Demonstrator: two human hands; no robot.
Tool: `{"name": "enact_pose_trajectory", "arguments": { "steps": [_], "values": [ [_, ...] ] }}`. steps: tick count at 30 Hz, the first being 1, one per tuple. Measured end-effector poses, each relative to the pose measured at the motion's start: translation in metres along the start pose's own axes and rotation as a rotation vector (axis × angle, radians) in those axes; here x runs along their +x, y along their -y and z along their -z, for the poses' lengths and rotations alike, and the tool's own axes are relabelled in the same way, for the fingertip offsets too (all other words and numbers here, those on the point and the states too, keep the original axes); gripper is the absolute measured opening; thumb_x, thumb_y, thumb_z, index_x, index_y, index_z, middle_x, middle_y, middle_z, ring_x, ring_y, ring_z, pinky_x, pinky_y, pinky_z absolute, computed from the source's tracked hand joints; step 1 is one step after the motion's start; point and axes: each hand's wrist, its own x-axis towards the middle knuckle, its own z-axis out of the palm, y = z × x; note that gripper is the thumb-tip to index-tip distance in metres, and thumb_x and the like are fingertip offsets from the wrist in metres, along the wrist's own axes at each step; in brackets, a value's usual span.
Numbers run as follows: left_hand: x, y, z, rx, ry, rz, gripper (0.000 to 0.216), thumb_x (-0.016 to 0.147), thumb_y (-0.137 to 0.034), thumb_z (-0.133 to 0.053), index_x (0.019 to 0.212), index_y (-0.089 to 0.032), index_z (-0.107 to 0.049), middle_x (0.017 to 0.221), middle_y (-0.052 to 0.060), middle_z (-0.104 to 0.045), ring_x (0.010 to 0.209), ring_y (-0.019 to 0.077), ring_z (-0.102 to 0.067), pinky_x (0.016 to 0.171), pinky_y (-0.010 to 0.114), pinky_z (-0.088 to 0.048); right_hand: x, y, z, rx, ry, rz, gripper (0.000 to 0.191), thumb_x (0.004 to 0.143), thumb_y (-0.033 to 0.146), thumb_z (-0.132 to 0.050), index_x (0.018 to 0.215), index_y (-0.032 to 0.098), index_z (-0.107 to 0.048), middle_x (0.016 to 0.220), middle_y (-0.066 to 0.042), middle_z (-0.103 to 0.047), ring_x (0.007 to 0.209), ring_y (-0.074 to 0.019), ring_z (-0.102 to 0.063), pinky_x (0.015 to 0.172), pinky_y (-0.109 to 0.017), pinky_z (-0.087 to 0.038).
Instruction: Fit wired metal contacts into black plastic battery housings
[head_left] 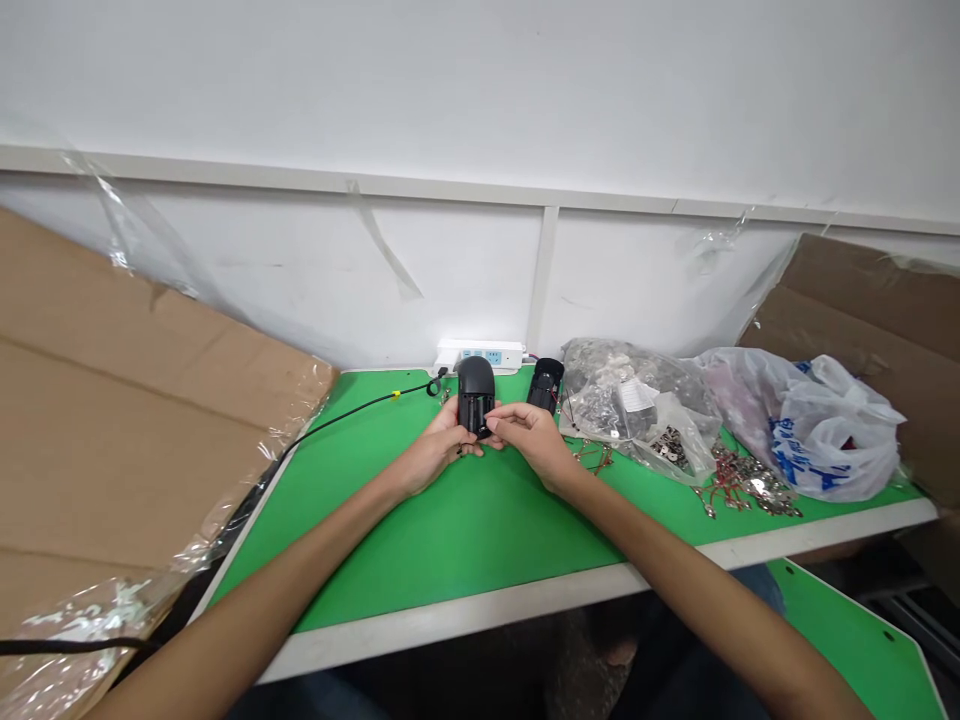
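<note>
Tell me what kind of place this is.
Probably a small-parts assembly bench: the left hand and right hand hold a black plastic housing over a green mat, with bags of metal parts and a power strip nearby.

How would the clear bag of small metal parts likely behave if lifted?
The clear bag looks thin and crumpled, so probably floppy. Filled with metal pieces, it is likely heavy for its size. Loose pieces beside it suggest it may spill.
</note>
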Motion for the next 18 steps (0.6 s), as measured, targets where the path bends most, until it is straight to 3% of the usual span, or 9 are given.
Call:
{"name": "enact_pose_trajectory", "arguments": {
  "steps": [6, 12, 18],
  "values": [
    [0.0003, 0.0058, 0.0026, 0.044, 0.014, -0.027, 0.068, 0.077, -0.01, -0.068, 0.141, -0.025, -0.052, 0.143, 0.008, -0.066, 0.093, 0.0166, -0.069, 0.079, 0.028, -0.055, -0.0021, -0.004, -0.0009, -0.026, 0.005, -0.01, 0.034, 0.072, 0.046, -0.09, 0.092, 0.02, -0.081, 0.086, -0.003, -0.077, 0.075, -0.0171, -0.067, 0.074, -0.031, -0.054],
    [0.0004, 0.0081, 0.0062, 0.132, 0.044, -0.046, 0.075, 0.082, -0.011, -0.07, 0.151, -0.03, -0.046, 0.158, 0.009, -0.056, 0.118, 0.0238, -0.064, 0.087, 0.031, -0.054, -0.0059, -0.0016, -0.0012, -0.2, -0.022, 0.062, 0.021, 0.08, 0.042, -0.083, 0.086, 0.022, -0.081, 0.088, -0.003, -0.077, 0.086, -0.0209, -0.068, 0.083, -0.034, -0.052],
    [-0.0001, 0.0062, 0.0045, 0.164, 0.056, -0.063, 0.08, 0.084, -0.015, -0.072, 0.156, -0.031, -0.041, 0.163, 0.011, -0.05, 0.124, 0.0265, -0.063, 0.088, 0.032, -0.054, -0.0063, -0.0021, 0.0005, -0.256, -0.035, 0.049, 0.02, 0.082, 0.042, -0.079, 0.087, 0.023, -0.081, 0.092, -0.004, -0.076, 0.095, -0.0233, -0.067, 0.089, -0.035, -0.05]
  ]
}}
